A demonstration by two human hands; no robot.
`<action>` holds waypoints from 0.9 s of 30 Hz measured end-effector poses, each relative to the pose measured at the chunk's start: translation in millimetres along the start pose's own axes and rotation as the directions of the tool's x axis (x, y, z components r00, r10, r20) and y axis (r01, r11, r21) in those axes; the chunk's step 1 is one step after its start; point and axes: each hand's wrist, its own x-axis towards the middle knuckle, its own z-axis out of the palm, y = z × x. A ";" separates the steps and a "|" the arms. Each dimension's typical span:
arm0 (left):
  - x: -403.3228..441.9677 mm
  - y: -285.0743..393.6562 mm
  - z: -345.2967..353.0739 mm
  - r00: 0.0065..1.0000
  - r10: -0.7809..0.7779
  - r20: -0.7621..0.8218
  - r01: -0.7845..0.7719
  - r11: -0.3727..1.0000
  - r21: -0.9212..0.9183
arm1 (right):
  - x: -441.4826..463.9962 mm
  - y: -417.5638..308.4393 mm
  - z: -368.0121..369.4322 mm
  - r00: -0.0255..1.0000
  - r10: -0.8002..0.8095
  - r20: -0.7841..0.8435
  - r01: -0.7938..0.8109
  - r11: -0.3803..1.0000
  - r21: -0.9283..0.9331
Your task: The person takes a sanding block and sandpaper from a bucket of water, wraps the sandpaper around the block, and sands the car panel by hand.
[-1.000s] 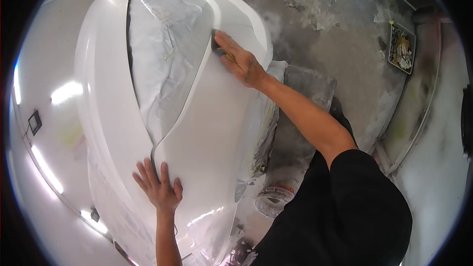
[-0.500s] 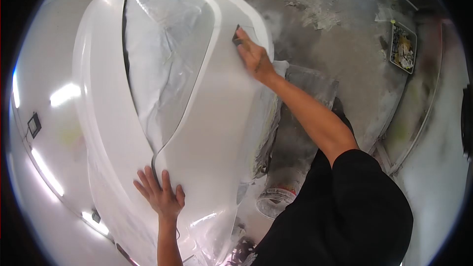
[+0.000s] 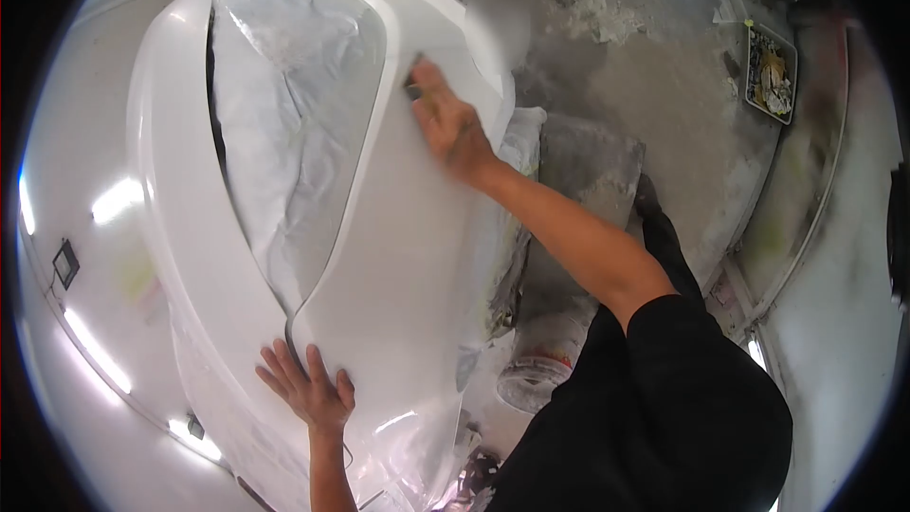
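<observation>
A large white car body panel [image 3: 403, 237] curves beneath both of my hands. My right hand [image 3: 455, 128] is pressed to its upper part, beside the light frame of the window opening. Its fingers close over a small dark flat pad [image 3: 411, 87], probably sandpaper, mostly covered by the hand and blurred. Lower down, my left hand [image 3: 311, 391] rests flat with fingers spread, at the seam below the opening's pointed end. Clear and whitish plastic sheeting [image 3: 294, 114] fills the opening, wrinkled and creased.
A bucket [image 3: 533, 381] stands on the floor near my legs, below a grey dusty platform [image 3: 588, 161]. Further right lies a tray of scraps [image 3: 773, 76]. Lamps [image 3: 97, 351] shine along the left wall. Plastic film [image 3: 408, 455] drapes the near end of the body.
My right hand has slid left and slightly down across the panel with the dark pad, closer to the window opening. My left hand stays in place. The view has shifted a little.
</observation>
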 end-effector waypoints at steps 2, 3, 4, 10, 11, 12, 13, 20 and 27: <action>-1.4 0.0 2.2 1.000 0.002 0.004 -0.002 1.000 0.009 | 23.3 23.0 -16.1 0.851 0.498 0.169 -0.515 0.855 0.071; -1.8 -0.8 0.9 1.000 0.006 0.003 -0.006 1.000 0.015 | 31.7 29.7 -25.5 0.715 0.656 0.241 -0.688 0.722 0.076; 0.5 -0.9 0.5 1.000 0.005 -0.004 -0.005 1.000 0.023 | 32.6 29.4 -23.6 0.800 0.564 0.204 -0.579 0.815 0.016; 1.3 -1.5 0.2 1.000 0.019 0.001 -0.019 1.000 0.024 | -10.2 21.2 10.4 0.993 0.092 -0.073 -0.099 0.989 -0.109; 4.0 0.0 3.6 1.000 0.012 -0.008 -0.012 1.000 0.020 | 13.8 30.5 -1.2 0.918 0.395 0.033 -0.391 0.915 -0.097; 0.0 -0.1 -0.1 1.000 0.016 0.001 -0.016 1.000 0.012 | 28.5 37.5 -18.5 0.729 0.671 0.138 -0.660 0.742 -0.118; -4.6 -1.9 -6.1 1.000 0.022 0.017 -0.023 1.000 0.018 | 33.0 64.9 -24.2 0.788 0.596 0.155 -0.584 0.803 -0.121; -2.2 -1.1 0.8 1.000 0.026 -0.002 -0.026 1.000 0.015 | -15.7 55.5 1.9 0.969 0.245 -0.007 -0.245 0.967 -0.070; 1.0 0.7 -1.9 1.000 0.024 -0.009 -0.023 1.000 0.015 | -14.7 39.6 -11.1 0.902 0.409 0.139 -0.382 0.905 -0.186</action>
